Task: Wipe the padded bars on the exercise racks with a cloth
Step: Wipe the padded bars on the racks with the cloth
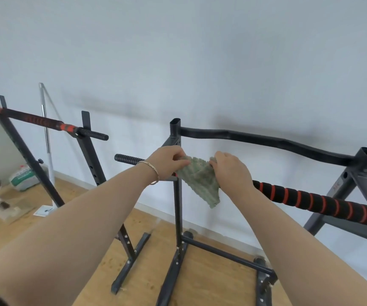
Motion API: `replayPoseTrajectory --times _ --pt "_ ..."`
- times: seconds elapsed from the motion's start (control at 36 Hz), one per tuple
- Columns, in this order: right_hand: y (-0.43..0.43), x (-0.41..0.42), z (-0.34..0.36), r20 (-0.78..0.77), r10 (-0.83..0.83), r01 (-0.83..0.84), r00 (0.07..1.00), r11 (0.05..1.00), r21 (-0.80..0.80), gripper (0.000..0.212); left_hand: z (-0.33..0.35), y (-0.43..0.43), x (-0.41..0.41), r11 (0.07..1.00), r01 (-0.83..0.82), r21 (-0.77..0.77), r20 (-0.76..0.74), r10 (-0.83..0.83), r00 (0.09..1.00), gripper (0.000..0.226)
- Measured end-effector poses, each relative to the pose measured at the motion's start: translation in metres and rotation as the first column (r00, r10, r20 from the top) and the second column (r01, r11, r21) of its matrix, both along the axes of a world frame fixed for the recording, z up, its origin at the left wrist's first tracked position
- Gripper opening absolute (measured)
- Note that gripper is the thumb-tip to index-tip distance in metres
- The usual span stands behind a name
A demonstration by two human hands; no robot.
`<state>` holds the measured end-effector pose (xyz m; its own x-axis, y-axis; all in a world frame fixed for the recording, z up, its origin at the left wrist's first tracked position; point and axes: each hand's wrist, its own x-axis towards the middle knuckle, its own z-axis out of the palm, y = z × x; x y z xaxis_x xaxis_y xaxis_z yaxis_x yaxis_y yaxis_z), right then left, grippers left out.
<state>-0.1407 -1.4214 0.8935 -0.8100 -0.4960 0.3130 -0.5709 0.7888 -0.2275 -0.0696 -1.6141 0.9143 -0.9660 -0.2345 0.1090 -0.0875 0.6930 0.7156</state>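
1. The green cloth point(198, 180) hangs over the near padded bar point(324, 203), between the two hands; its top edge is stretched along the bar and its free lower corner points down and to the right.
2. The left hand point(167, 161) pinches the cloth's upper left edge with curled fingers; the right hand point(231, 171) has its fingers curled over the upper right edge, gripping the cloth at the bar; a thin bracelet point(152, 171) sits on the left wrist.
3. The near padded bar's long axis runs from far left to near right; its black padding with a red spiral shows right of the right hand; its bare ribbed end point(129, 159) sticks out to the left past the left hand.
4. The bar rests on the near rack point(178, 208); a black upright stands just behind the cloth; a wavy black top bar point(266, 140) spans the rack's two posts on the far side, close to the wall point(222, 62).
5. Further left stands a second rack point(89, 155) carrying a second padded bar point(38, 121), which lies along much the same line, ribbed end towards the near rack.
6. Behind it a pale pole point(45, 120) leans on the wall; a bag point(23, 176) lies on the wooden floor point(211, 283).
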Motion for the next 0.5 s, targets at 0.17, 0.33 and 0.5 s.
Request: replayPoseTrajectory --times 0.17,0.33,0.5 --pt "-0.023 0.009 0.013 -0.034 -0.024 0.027 0.999 0.995 0.095 0.02 0.01 -0.016 -0.001 0.977 -0.074 0.2 -0.015 0.079 0.997 0.015" --pt "-0.05 0.018 0.019 -0.035 -0.028 0.03 0.999 0.999 0.038 0.029 0.024 -0.038 -0.005 0.886 -0.184 0.425 0.079 0.166 0.983 0.016" --pt "-0.082 0.026 0.018 0.002 -0.059 0.059 0.998 0.997 -0.045 0.04 0.025 -0.08 0.008 0.985 -0.151 0.085 0.0 0.151 0.988 0.02"
